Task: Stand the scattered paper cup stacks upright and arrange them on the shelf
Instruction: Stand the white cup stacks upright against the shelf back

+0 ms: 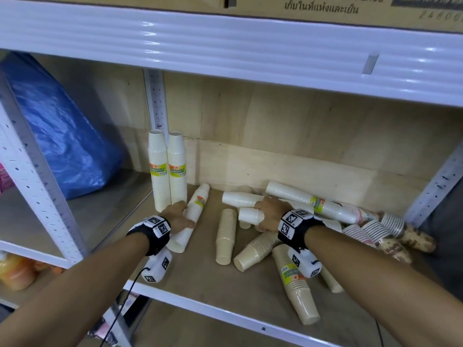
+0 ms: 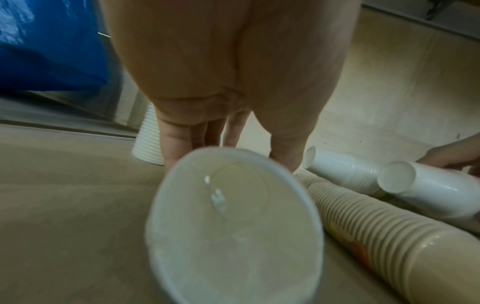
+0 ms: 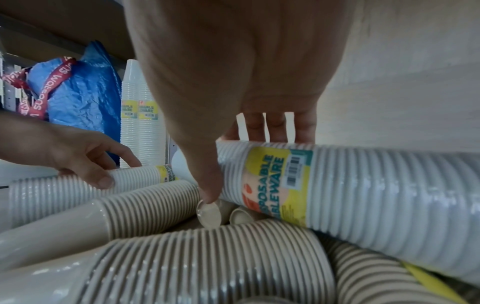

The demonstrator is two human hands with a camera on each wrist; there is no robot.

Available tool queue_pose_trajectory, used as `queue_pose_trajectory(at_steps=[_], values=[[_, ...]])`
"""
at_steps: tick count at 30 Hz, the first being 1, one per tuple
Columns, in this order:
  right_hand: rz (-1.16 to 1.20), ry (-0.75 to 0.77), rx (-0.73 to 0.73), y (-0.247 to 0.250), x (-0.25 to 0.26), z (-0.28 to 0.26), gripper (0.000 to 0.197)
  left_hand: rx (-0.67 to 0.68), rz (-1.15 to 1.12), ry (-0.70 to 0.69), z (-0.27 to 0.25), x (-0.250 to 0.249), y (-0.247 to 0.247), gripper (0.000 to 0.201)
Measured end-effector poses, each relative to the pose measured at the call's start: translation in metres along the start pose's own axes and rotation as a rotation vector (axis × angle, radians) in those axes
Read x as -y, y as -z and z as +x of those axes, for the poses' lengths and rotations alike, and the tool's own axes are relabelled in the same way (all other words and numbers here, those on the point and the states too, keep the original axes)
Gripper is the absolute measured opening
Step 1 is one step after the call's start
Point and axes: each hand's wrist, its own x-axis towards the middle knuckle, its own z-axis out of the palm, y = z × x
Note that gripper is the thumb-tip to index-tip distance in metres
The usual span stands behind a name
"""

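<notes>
Two white cup stacks (image 1: 158,176) (image 1: 177,176) stand upright at the back left of the wooden shelf board (image 1: 200,284). Just right of them a third white cup stack (image 1: 194,219) lies slanted. My left hand (image 1: 189,215) grips its middle, thumb on the near side, and its open mouth (image 2: 233,226) faces the left wrist camera. My right hand (image 1: 260,216) grips another lying white stack (image 1: 249,215) on top of the pile. In the right wrist view its fingers (image 3: 272,127) reach over this labelled stack (image 3: 363,185) and the thumb points down in front.
Beige stacks (image 1: 225,236) (image 1: 258,249) (image 1: 298,289) lie scattered at the front, and a long white stack (image 1: 313,201) lies behind my right hand. Patterned stacks (image 1: 390,229) are heaped at the far right. A blue bag (image 1: 62,136) fills the left bay beyond the upright post (image 1: 156,103).
</notes>
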Motion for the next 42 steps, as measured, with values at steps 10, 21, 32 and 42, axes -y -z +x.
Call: queue_pose_trajectory(at_steps=[10,21,32,42], values=[[0.155,0.059,-0.029,0.037,0.009,0.009,0.058,-0.013,-0.213,-0.084,-0.014,-0.019,0.011,0.075],[0.299,0.149,-0.100,0.080,0.037,0.020,0.037,-0.103,-0.306,-0.151,-0.027,-0.037,0.034,0.074],[0.504,0.231,-0.239,0.127,0.079,0.028,0.034,-0.165,-0.356,-0.180,-0.039,-0.033,0.063,0.065],[0.774,0.196,-0.383,0.141,0.126,0.043,0.046,-0.237,-0.469,-0.164,-0.048,-0.005,0.080,0.083]])
